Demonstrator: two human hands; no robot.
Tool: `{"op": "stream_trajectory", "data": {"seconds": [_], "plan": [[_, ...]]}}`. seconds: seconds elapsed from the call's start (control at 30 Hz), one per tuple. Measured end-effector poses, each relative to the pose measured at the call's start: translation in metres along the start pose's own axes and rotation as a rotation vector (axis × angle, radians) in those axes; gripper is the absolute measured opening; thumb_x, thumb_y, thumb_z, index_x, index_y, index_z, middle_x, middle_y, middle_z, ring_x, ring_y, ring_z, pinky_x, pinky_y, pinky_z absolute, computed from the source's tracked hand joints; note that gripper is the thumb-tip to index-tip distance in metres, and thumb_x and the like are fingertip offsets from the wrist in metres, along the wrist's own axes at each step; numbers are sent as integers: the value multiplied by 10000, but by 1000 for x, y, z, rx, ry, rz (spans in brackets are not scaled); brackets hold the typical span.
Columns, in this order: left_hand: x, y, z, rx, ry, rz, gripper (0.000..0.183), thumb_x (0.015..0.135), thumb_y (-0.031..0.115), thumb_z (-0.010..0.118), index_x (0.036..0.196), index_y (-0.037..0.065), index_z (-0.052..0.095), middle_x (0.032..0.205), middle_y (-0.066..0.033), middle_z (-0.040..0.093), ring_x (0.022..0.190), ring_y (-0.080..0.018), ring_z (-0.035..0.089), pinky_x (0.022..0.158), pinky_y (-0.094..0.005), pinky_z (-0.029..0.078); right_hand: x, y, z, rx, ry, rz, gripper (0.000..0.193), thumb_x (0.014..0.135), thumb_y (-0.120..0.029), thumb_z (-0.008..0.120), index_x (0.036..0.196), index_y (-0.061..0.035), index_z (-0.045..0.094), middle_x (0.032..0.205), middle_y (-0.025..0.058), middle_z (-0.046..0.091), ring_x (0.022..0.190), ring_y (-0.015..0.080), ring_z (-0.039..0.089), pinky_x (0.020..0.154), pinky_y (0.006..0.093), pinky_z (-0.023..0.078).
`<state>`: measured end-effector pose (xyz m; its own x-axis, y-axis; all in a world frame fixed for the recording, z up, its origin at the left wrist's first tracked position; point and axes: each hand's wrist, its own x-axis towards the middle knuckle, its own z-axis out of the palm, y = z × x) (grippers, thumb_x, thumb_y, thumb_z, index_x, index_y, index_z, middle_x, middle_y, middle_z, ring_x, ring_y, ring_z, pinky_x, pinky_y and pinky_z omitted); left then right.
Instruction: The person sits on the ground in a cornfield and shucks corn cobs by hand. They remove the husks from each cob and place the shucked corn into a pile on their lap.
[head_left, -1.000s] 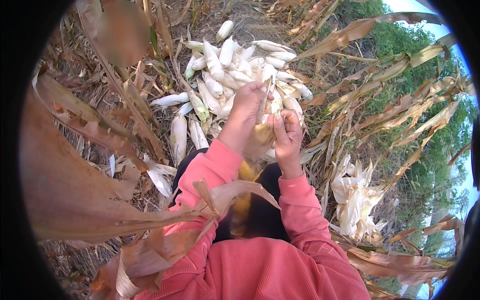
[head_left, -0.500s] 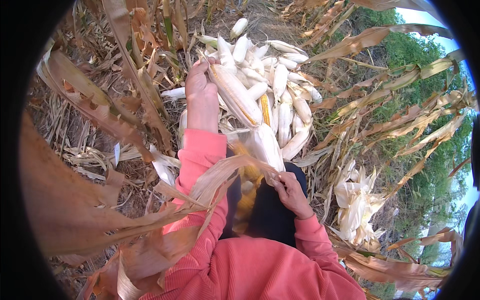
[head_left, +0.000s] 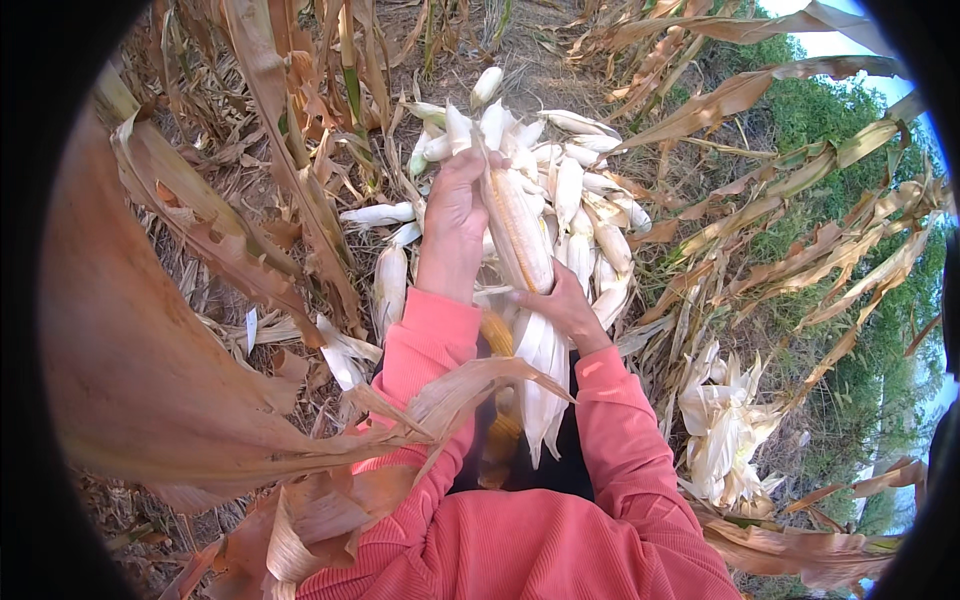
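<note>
Dry brown maize leaves [head_left: 200, 330] fill the left side, and beside them the left hand [head_left: 455, 215] is closed around the upper part of a pale, partly husked corn cob [head_left: 520, 235] held upright in front of the person. The right hand [head_left: 560, 305] grips the same cob lower down, fingers wrapped where the loose white husk [head_left: 540, 380] hangs. Behind both hands a pile of husked cobs [head_left: 575, 190] lies on the ground, with more dry stalks [head_left: 800, 210] to the right.
</note>
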<state>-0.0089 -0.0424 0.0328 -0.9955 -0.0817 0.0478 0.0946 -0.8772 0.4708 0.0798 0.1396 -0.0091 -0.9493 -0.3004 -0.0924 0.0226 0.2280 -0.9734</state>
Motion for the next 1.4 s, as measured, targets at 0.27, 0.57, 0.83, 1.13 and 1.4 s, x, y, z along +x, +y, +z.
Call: {"op": "stream_trajectory", "data": {"seconds": [0.27,0.57,0.83,1.13,1.4], "plan": [[0,-22,12,593,21,18,261,970,165,460,879,-21,620,808,-135,659,703,-174,634,656,-289,512,-9,31,17,112,168,36,640,663,-196,824,1176,46,529,1049,126,633,920,182,603,834,306,473],[12,-34,-14,245,-2,-188,259,962,94,406,1071,-125,494,883,-261,638,827,-340,661,801,-419,542,-30,8,1,143,194,-110,575,670,-100,801,1160,56,543,1058,110,638,943,156,604,851,289,473],[5,-41,0,155,59,-391,281,948,83,425,1118,-139,454,969,-306,606,935,-413,626,874,-506,508,-39,37,-15,160,195,-118,637,638,-89,813,1188,64,530,1096,100,626,972,154,596,892,291,454],[4,-53,-4,87,187,-482,281,912,65,476,1113,-130,465,980,-288,599,970,-442,607,897,-567,483,-51,37,-13,252,195,-64,658,616,-85,813,1193,48,528,1105,90,620,969,150,594,893,290,453],[-28,-56,27,142,83,-564,248,908,90,486,1092,-73,515,953,-207,626,853,-304,640,758,-407,527,-54,12,-9,324,99,-95,644,598,-114,847,1152,38,556,1061,78,636,950,144,594,861,283,464]]}}
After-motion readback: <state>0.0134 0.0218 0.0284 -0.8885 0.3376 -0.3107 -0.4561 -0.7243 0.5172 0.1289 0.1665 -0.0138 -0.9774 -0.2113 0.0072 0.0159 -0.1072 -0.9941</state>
